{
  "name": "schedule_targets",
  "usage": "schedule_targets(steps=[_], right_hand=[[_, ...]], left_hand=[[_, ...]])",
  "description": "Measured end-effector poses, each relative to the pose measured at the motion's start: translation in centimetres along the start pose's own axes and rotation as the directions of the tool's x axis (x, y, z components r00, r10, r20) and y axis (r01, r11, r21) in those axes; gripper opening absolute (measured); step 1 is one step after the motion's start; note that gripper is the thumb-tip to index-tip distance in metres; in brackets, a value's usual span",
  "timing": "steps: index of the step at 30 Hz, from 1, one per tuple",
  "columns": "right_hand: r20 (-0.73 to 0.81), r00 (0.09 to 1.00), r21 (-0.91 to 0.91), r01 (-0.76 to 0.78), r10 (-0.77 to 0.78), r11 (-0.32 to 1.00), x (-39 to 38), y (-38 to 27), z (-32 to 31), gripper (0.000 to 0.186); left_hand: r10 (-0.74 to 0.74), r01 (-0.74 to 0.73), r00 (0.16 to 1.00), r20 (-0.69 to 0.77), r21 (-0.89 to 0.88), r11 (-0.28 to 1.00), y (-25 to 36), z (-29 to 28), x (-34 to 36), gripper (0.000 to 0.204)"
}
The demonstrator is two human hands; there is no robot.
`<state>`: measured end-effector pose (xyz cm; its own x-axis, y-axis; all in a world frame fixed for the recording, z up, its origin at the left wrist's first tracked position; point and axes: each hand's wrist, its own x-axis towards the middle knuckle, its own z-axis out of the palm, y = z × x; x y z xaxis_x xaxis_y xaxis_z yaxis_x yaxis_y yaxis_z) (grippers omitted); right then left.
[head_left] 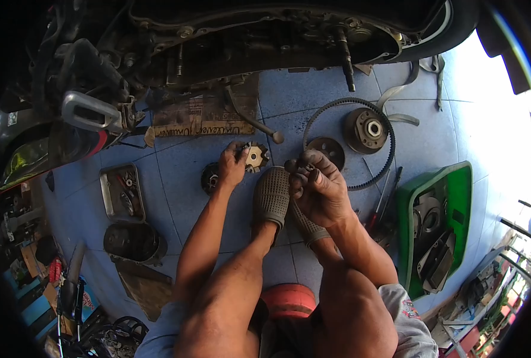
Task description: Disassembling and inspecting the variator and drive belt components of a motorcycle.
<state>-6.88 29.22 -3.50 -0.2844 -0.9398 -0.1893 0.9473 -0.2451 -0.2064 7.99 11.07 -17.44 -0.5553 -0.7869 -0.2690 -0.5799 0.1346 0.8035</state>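
My left hand (232,166) is closed on the edge of a pale metal plate with a notched rim and a hexagonal centre (255,157), which looks like a scooter variator's ramp plate. Just below that hand a dark round part (210,179) rests on the floor, partly covered by my wrist. My right hand (320,190) is raised in front of my shoes with its fingers curled together. Something small and dark shows between the fingertips, too small to name. Right behind this hand lies a dark metal disc (327,150), partly hidden by it.
A toothed drive belt (392,149) loops around a clutch assembly (367,128). Overhead is an opened scooter engine with a protruding shaft (344,56). A green bin (404,221) of parts stands right, a metal tray (105,197) of small parts left. Cardboard (200,107) lies ahead.
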Motion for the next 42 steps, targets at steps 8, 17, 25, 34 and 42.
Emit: schedule_targets(steps=[8, 17, 25, 34, 42], right_hand=[[0.017, 1.0, 0.055, -0.003, 0.002, 0.998, 0.0, -0.3, 0.8, 0.038], [0.026, 0.997, -0.076, 0.069, -0.067, 0.995, 0.1, -0.2, 1.0, 0.034], [0.115, 0.919, -0.641, 0.358, -0.377, 0.679, -0.5, -1.0, 4.0, 0.035], [0.079, 0.928, -0.68, 0.318, -0.365, 0.66, -0.7, -1.0, 3.7, 0.03], [0.024, 0.974, -0.44, 0.214, -0.226, 0.872, -0.5, -0.7, 3.6, 0.028]], left_hand=[[-0.108, 0.114, 0.991, 0.081, -0.069, 0.991, -3.3, 0.2, 1.3, 0.025], [0.262, -0.231, 0.961, -0.088, 0.262, 0.937, 1.8, -1.6, -0.2, 0.027], [0.67, -0.652, 0.742, 0.005, -0.225, 0.724, 21.1, -6.5, -7.1, 0.019], [0.608, -0.6, 0.793, -0.037, -0.221, 0.769, 21.0, -6.1, -8.0, 0.013], [0.441, -0.356, 0.897, 0.021, -0.559, 0.749, 20.9, -5.8, -8.5, 0.006]])
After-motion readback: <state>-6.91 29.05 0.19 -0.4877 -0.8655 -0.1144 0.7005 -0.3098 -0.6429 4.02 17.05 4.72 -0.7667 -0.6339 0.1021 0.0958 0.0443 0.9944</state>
